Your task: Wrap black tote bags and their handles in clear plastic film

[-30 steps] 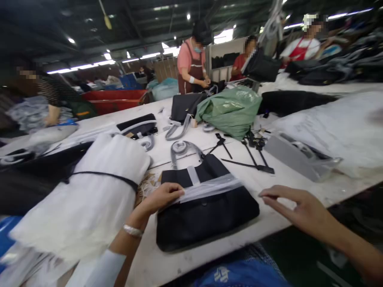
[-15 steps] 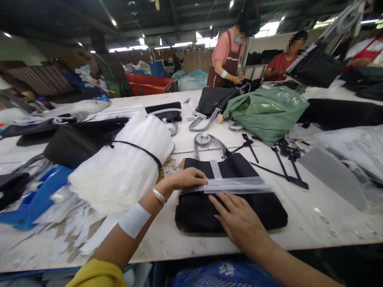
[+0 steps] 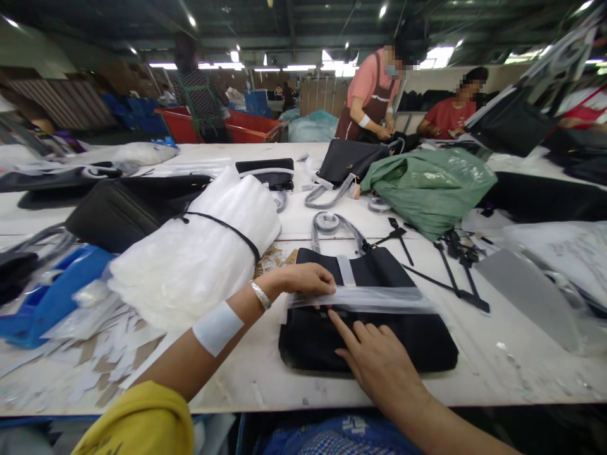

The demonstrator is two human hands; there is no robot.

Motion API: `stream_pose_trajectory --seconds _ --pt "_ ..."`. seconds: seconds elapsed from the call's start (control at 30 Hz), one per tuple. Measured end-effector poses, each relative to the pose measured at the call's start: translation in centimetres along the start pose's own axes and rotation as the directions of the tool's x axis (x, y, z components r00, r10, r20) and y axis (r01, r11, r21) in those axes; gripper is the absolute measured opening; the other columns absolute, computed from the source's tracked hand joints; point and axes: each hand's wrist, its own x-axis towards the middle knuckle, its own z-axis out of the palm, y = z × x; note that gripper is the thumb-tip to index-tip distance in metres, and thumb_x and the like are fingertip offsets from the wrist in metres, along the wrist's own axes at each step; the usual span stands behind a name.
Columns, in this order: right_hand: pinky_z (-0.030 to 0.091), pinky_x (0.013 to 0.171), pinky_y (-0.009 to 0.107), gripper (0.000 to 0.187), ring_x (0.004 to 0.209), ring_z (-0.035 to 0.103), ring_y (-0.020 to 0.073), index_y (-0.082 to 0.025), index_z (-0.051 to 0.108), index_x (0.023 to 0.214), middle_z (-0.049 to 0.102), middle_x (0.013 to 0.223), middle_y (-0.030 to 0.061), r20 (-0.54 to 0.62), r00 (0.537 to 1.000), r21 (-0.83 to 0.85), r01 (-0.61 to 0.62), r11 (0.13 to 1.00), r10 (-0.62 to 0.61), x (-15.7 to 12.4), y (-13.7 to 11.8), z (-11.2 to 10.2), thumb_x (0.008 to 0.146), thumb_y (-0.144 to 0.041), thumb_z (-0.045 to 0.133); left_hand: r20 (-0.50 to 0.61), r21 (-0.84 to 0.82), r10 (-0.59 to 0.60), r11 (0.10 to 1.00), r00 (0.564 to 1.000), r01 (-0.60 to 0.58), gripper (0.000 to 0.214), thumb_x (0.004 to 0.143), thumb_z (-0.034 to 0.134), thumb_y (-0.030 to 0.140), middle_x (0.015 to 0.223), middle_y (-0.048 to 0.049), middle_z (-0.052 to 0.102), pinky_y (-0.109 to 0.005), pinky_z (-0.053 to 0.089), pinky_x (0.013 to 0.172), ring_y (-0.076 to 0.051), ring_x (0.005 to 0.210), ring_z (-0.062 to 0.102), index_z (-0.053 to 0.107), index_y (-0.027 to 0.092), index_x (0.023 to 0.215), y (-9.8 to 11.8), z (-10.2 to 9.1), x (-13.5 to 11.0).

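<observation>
Under spread R fingers (image 3: 343,329) lies blk bag (image 3: 386,339), L fingers (image 3: 325,282) pinching clear strip (image 3: 379,299).

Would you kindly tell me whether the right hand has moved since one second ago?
Yes, leftward: the right hand was beyond the right edge of the black bag, and is now over the bag's front.

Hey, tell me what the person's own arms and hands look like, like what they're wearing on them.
The left hand and right hand wear no gloves. On the left arm are a silvery bracelet, a pale rectangular patch and a yellow sleeve. The right forearm is bare.
</observation>
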Motion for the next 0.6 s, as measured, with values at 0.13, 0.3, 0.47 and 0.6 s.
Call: stream_pose_trajectory --seconds 0.13,0.3,0.47,0.6 --pt "0.034 0.061 0.034 0.065 0.067 0.061 0.0210 -0.025 0.039 0.149 0.064 0.076 0.0039 0.079 0.997 -0.045 0.001 0.999 0.003 0.3 0.0 -0.2 0.091 -0.039 0.064 0.084 -0.131 -0.040 0.990 0.996 0.051 0.028 0.066 0.077 0.036 0.064 0.0038 0.057 -0.024 0.047 0.057 -0.011 0.059 0.054 0.060 0.015 0.073 0.3 -0.2 0.2" --pt "0.032 0.054 0.030 0.061 0.059 0.062 0.0191 -0.031 0.037 0.150 0.064 0.068 0.0030 0.111 0.994 -0.091 0.003 0.996 0.007 1.1 0.1 -0.5 0.094 -0.031 0.062 0.154 -0.175 -0.066 0.980 0.986 0.093 0.026 0.068 0.078 0.034 0.062 0.0038 0.057 -0.027 0.051 0.062 -0.012 0.058 0.056 0.058 0.016 0.070 0.4 -0.5 0.4" --pt "0.032 0.053 0.030 0.067 0.055 0.062 0.0174 -0.035 0.043 0.146 0.063 0.066 0.0021 0.089 0.995 -0.085 -0.033 0.996 0.041 1.6 0.2 -0.9 0.088 -0.001 0.050 0.163 -0.160 -0.098 0.979 0.982 0.124 0.026 0.070 0.077 0.034 0.064 0.0039 0.057 -0.027 0.051 0.063 -0.011 0.057 0.055 0.059 0.016 0.070 0.3 -0.6 0.6" --pt "0.033 0.053 0.029 0.067 0.055 0.062 0.0169 -0.036 0.044 0.144 0.063 0.065 0.0020 0.096 0.994 -0.068 -0.049 0.996 0.056 2.0 0.2 -1.2 0.088 0.000 0.048 0.145 -0.149 -0.104 0.981 0.984 0.126 0.030 0.070 0.079 0.040 0.065 0.0043 0.058 -0.023 0.048 0.058 -0.010 0.056 0.055 0.062 0.016 0.075 0.2 -0.6 0.4"
